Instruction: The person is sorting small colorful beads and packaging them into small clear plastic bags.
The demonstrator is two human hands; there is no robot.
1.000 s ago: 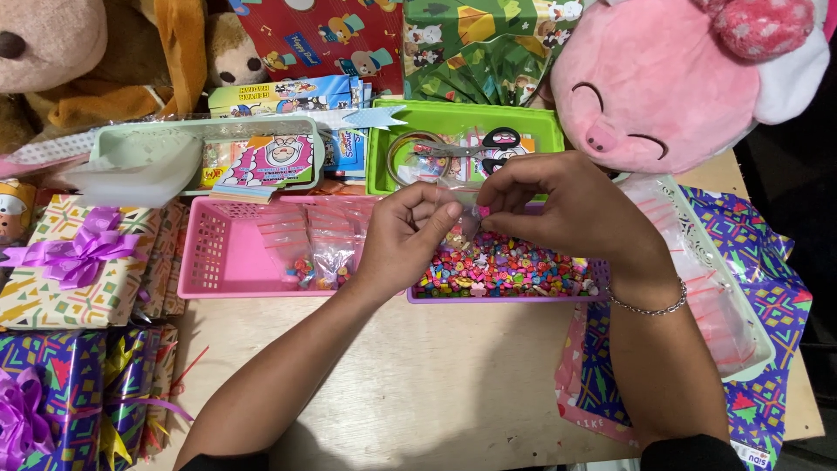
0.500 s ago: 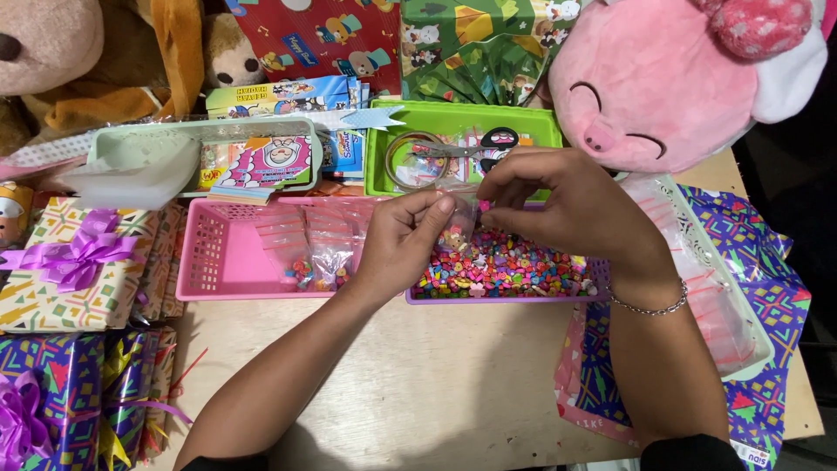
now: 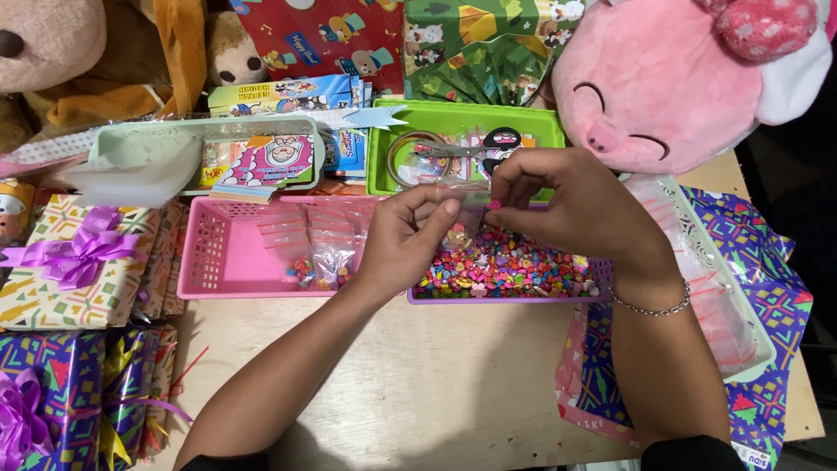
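Pinching a small clear plastic bag [image 3: 460, 228] by its mouth, my left hand [image 3: 408, 240] holds it just above the purple tray of colourful beads [image 3: 510, 272], at the centre of the frame. My right hand [image 3: 571, 205] sits to the right of the bag, fingertips closed on a tiny pink bead [image 3: 494, 205] right at the opening. The bag hangs roughly upright, its long axis running down toward the tray, so the bead lies just above and right of the mouth, and the right hand is the nearer one. Left of the tray stands a pink basket [image 3: 218, 253] with filled bags; above it, a green tray [image 3: 453, 118] holding scissors. Everything rests on a pale wooden table [image 3: 436, 384], crowded by wrapped gifts and plush toys.
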